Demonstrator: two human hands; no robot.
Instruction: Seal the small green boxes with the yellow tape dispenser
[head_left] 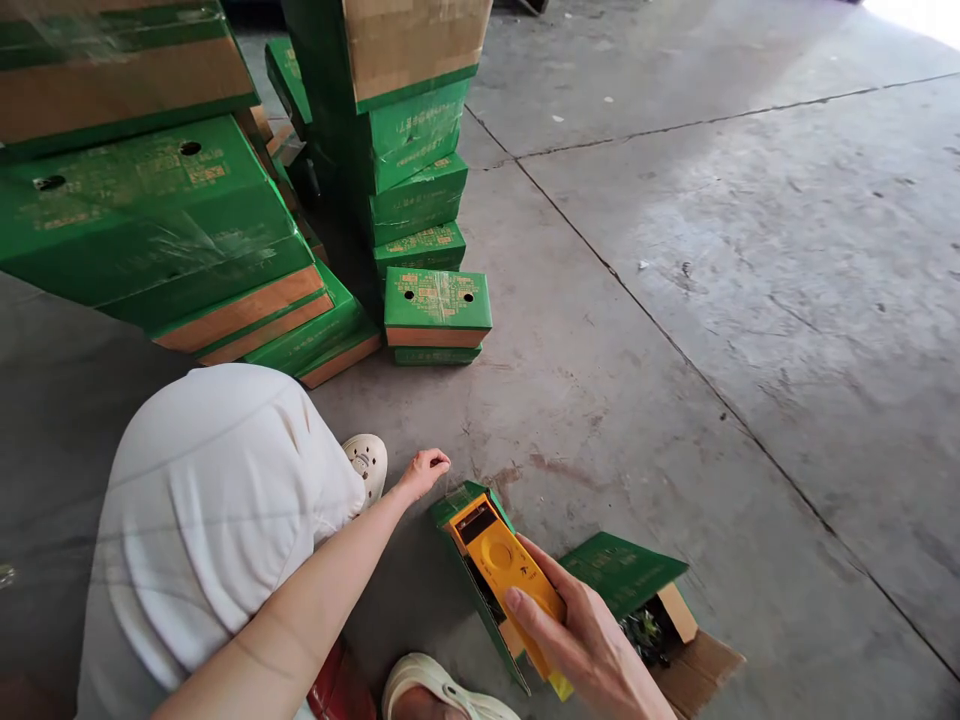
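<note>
My right hand (577, 640) grips a yellow tape dispenser or similar yellow device (510, 570) with a dark window at its far end. It lies over a green box (486, 610), whose inside is partly hidden by it. Left of that box's far corner, my left hand (426, 472) is closed, thumb and fingers pressed together; whatever it may pinch is too small to make out. To the right, an open green box (622, 572) with a raised flap holds dark, shiny contents (646, 636).
Large green-and-brown boxes (150, 220) are piled at the upper left. Beside them rises a stack of smaller green boxes (439, 300). A white-clothed knee (217, 490) and pale clogs (367, 465) are at the left and bottom, on concrete floor (600, 400).
</note>
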